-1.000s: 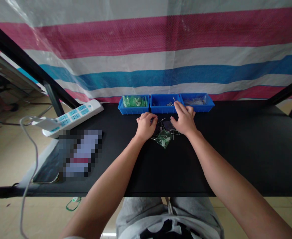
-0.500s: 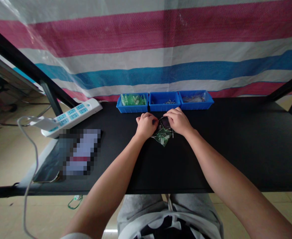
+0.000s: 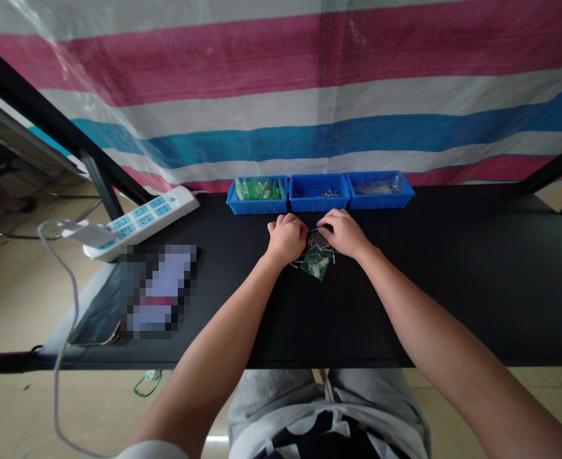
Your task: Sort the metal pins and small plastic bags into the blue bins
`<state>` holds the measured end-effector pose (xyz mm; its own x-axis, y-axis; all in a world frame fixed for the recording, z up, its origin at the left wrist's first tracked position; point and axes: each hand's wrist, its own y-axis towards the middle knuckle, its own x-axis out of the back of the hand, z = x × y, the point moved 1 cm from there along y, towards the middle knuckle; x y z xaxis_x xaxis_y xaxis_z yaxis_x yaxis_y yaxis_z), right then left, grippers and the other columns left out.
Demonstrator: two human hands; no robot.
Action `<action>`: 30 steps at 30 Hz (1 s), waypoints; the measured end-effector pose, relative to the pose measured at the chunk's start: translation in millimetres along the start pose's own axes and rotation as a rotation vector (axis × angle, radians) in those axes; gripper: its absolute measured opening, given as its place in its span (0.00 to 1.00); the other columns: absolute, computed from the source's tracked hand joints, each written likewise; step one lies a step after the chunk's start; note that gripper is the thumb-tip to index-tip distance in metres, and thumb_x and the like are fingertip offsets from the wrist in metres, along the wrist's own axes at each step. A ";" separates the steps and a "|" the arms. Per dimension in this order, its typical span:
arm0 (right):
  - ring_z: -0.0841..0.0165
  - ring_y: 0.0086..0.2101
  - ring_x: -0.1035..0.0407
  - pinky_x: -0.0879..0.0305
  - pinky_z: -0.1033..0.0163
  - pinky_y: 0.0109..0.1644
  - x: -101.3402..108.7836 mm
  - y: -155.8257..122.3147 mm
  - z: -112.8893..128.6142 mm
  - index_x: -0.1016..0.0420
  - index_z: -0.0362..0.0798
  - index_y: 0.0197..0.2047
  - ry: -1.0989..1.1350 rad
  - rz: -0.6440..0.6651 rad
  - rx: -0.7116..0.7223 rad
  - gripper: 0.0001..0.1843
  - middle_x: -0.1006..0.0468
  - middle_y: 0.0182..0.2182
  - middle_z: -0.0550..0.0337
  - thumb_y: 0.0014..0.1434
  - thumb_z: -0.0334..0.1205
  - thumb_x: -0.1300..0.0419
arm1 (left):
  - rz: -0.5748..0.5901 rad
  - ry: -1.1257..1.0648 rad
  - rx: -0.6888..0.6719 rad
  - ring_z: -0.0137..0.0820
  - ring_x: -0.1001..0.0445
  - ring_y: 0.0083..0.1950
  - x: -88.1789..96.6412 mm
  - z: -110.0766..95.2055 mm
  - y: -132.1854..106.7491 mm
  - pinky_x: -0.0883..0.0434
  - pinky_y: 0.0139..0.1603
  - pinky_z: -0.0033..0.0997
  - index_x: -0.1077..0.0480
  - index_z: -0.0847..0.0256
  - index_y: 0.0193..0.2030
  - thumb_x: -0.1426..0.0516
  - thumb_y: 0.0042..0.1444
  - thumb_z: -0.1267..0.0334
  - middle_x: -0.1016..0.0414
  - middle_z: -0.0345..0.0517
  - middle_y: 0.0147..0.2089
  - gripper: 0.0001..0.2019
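Observation:
My left hand (image 3: 286,240) is closed, its fingertips pinched at one end of a thin metal pin (image 3: 314,229). From the other side my right hand (image 3: 345,233) pinches toward the same pin, so it spans the small gap between both hands. Just below them, on the black table, lies a small clear-green plastic packet (image 3: 317,262) with pale pieces in it. Several slim silvery pins (image 3: 334,255) are scattered around and under the packet, partly hidden by my fingers.
Behind my hands stand three blue bins: one with green packets (image 3: 259,189), one with small metal parts (image 3: 328,192), one with clear bags (image 3: 379,186). At left are a white power strip (image 3: 141,220), its cable and a pixelated phone-like item (image 3: 163,290). A striped sheet (image 3: 281,140) hangs behind.
The view has shifted slightly. My hands stay close together over the packet, and the pin between them lies at a slightly different angle.

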<state>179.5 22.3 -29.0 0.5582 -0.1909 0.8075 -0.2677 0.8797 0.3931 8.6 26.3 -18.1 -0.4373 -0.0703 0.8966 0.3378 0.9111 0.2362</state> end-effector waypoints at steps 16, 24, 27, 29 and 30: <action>0.64 0.33 0.31 0.35 0.59 0.39 19.6 -7.3 21.6 0.26 0.48 0.34 0.223 -0.184 0.003 0.03 0.23 0.31 0.56 0.57 0.35 0.42 | -0.110 -0.087 -0.288 0.37 0.30 0.50 22.9 -12.5 -13.4 0.41 0.52 0.40 0.28 0.57 0.47 0.46 0.60 0.62 0.24 0.48 0.47 0.11; 0.69 0.28 0.32 0.36 0.64 0.32 22.9 -11.9 36.2 0.28 0.49 0.40 0.482 -0.216 -0.040 0.10 0.23 0.31 0.59 0.55 0.43 0.38 | -0.149 -0.142 -0.314 0.35 0.27 0.44 21.1 -11.0 -11.7 0.37 0.49 0.38 0.27 0.58 0.46 0.48 0.61 0.63 0.22 0.47 0.40 0.11; 0.70 0.28 0.33 0.36 0.64 0.33 23.3 -12.7 37.9 0.30 0.49 0.46 0.511 -0.197 -0.023 0.18 0.23 0.31 0.60 0.52 0.43 0.36 | -0.206 -0.263 -0.237 0.34 0.27 0.43 19.7 -10.3 -11.4 0.34 0.48 0.36 0.29 0.59 0.52 0.48 0.61 0.65 0.23 0.47 0.40 0.15; 0.70 0.28 0.33 0.36 0.63 0.34 22.6 -12.5 37.4 0.31 0.48 0.48 0.475 -0.197 -0.028 0.20 0.24 0.31 0.60 0.51 0.41 0.36 | -0.228 -0.413 -0.168 0.33 0.26 0.43 18.9 -10.8 -10.6 0.32 0.46 0.34 0.30 0.59 0.53 0.50 0.61 0.64 0.23 0.47 0.40 0.15; 0.69 0.29 0.33 0.36 0.63 0.34 22.1 -12.2 36.9 0.31 0.48 0.48 0.448 -0.196 -0.038 0.20 0.24 0.31 0.60 0.52 0.40 0.37 | -0.231 -0.511 -0.133 0.32 0.26 0.42 18.3 -10.8 -9.9 0.31 0.46 0.33 0.31 0.60 0.52 0.50 0.62 0.63 0.23 0.47 0.40 0.14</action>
<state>166.1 -8.8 0.2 0.8805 -0.1551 0.4479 -0.1001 0.8627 0.4956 6.3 11.6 0.0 -0.8481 -0.0260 0.5292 0.2731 0.8344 0.4787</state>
